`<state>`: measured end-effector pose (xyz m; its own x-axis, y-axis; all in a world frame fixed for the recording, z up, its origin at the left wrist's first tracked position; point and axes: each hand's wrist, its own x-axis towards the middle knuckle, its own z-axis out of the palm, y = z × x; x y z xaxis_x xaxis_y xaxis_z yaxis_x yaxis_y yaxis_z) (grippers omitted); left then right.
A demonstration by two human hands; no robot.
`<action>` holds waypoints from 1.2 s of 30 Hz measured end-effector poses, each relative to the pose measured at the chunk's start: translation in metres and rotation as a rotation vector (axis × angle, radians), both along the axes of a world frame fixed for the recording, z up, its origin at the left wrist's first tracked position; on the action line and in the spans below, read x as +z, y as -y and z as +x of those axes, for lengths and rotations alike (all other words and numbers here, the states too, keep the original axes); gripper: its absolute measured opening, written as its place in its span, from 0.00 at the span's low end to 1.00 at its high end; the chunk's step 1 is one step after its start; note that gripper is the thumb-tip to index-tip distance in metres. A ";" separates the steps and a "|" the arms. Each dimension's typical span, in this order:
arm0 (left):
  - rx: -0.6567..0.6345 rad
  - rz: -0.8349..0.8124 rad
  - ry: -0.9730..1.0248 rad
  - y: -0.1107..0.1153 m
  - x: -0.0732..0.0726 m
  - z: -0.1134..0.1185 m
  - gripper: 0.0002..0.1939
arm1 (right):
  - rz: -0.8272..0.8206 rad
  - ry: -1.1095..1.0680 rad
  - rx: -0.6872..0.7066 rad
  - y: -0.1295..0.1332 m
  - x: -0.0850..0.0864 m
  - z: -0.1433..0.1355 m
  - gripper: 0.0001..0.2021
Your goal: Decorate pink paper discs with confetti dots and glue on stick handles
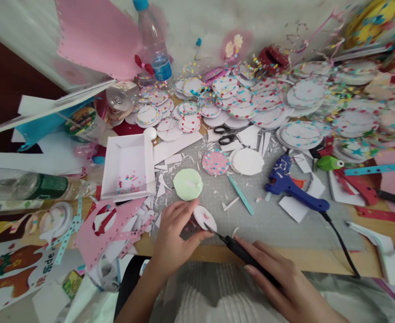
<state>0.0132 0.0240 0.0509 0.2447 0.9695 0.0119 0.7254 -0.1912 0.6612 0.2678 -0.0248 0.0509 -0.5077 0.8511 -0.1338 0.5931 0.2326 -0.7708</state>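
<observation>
My left hand (178,235) pinches a small white paper disc (204,218) at the front edge of the work mat, thumb below and fingers behind. A black-handled craft knife (243,251) is gripped in my right hand (278,278). Its thin dark tip reaches the lower right rim of the disc, near my left thumb. Just above my left fingers lies a pale green disc (187,184). Beyond it are a pink dotted disc (216,162) and a white oval disc (247,161). A turquoise strip (240,194) rests on the mat.
Paper scraps litter the grey cutting mat (268,233). A blue glue gun (293,188) with a black cord lies right, and black scissors (225,134) lie behind. A white box (127,167) stands left. Stacked decorated discs (233,96) and a water bottle (153,42) fill the back.
</observation>
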 end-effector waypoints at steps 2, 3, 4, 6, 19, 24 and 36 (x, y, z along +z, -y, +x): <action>0.007 0.020 0.014 0.001 -0.001 -0.001 0.30 | -0.003 -0.001 0.002 -0.001 0.001 -0.001 0.27; 0.010 0.026 0.019 0.001 -0.002 -0.002 0.30 | -0.007 0.000 0.004 -0.001 0.001 -0.002 0.27; 0.010 0.032 0.021 0.001 -0.002 -0.002 0.30 | -0.016 0.001 0.006 -0.002 0.001 -0.002 0.27; 0.011 0.044 0.024 0.000 -0.003 -0.002 0.30 | -0.038 0.002 0.010 -0.002 0.001 -0.003 0.27; 0.019 0.065 0.085 0.000 -0.007 -0.002 0.27 | -0.075 -0.003 -0.039 -0.004 0.008 -0.012 0.26; 0.054 0.074 0.100 0.000 -0.008 0.002 0.29 | -0.088 -0.017 -0.036 -0.002 0.012 -0.010 0.27; 0.059 0.099 0.122 -0.004 -0.006 0.008 0.28 | -0.105 0.004 -0.051 -0.002 0.014 -0.006 0.29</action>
